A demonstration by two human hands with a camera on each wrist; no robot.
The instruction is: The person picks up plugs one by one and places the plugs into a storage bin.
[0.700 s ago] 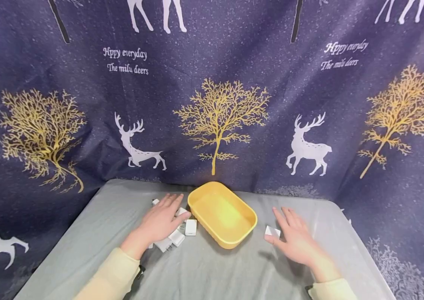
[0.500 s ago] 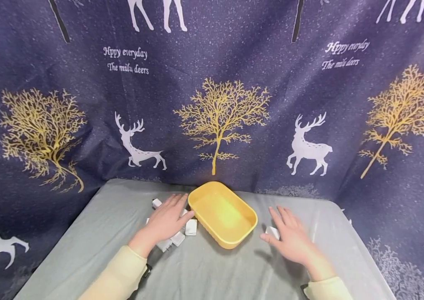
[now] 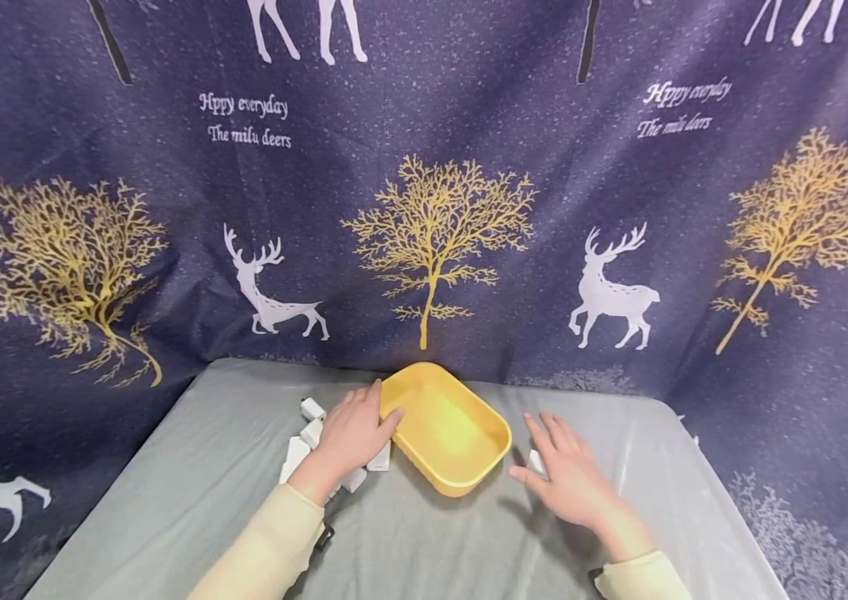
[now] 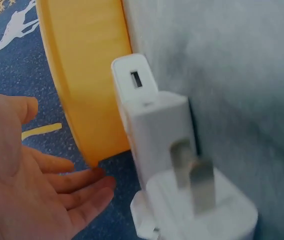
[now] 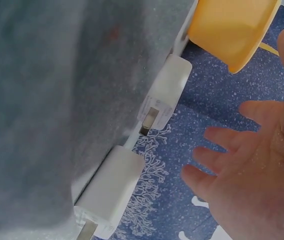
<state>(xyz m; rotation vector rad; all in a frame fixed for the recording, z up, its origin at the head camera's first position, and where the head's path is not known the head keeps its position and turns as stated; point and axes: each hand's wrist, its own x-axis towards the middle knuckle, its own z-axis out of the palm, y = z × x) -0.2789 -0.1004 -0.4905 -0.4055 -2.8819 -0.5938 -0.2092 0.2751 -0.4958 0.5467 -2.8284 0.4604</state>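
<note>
My left hand (image 3: pixel 352 433) reaches over a cluster of white charger plugs (image 3: pixel 296 457), fingers extended at the left rim of a yellow plastic bin (image 3: pixel 424 463). Whether it touches the rim I cannot tell. In the left wrist view, a plug with a USB port (image 4: pixel 162 125) stands beside the bin, and another plug (image 4: pixel 177 205) shows two metal prongs. Over to the right, my right hand (image 3: pixel 569 479) hovers with spread fingers above a white plug (image 3: pixel 536 461), mostly hidden by it. Two white plugs (image 5: pixel 169 82) lie apart from that hand in the right wrist view.
A grey cloth covers the table (image 3: pixel 454 550). Behind it hangs a dark blue curtain (image 3: pixel 469 100) printed with deer and trees. The bin sits near the table's back edge, between the two hands.
My left hand has moved right, from above the plugs to the bin's rim, uncovering plugs on the left. The right hand has shifted slightly left, covering more of its plug.
</note>
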